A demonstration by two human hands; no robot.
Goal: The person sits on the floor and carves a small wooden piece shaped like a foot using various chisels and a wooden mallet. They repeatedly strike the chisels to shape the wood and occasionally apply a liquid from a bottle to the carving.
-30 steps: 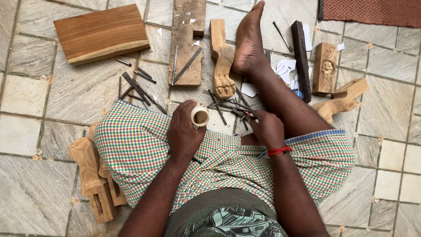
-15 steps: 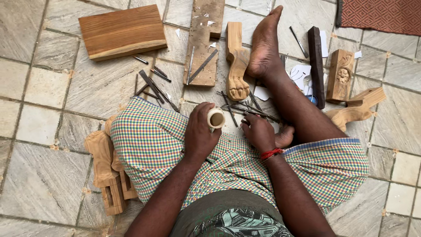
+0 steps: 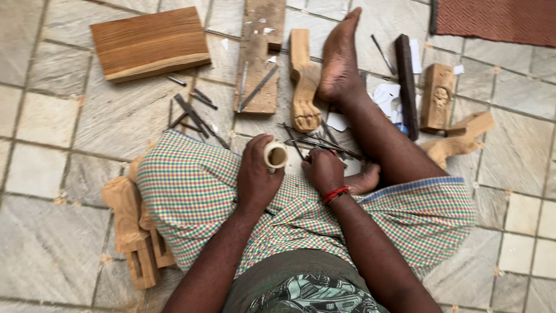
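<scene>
I sit on a stone tile floor with one leg stretched out. My left hand (image 3: 258, 174) grips a small round wooden piece with a hollow end (image 3: 276, 155), held over my checked cloth wrap (image 3: 185, 197). My right hand (image 3: 324, 169), with a red band at the wrist, rests closed just right of it, its fingers on the pile of thin metal carving tools (image 3: 324, 145) by my leg. Whether it grips one is hidden. A carved wooden leg with a paw foot (image 3: 303, 81) lies beyond the tools, beside my foot (image 3: 340, 64).
A thick wooden block (image 3: 149, 42) lies far left, a worn plank (image 3: 260, 52) in the middle with chisels (image 3: 194, 113) scattered beside it. Carved wood pieces (image 3: 136, 232) lie under my left knee; a carved block (image 3: 438, 95), a dark bar (image 3: 406, 84) and a curved piece (image 3: 460, 142) lie right.
The view has shifted slightly. My left hand with the round piece has stayed over my knee. My right hand has drawn closer to it, still at the tool pile.
</scene>
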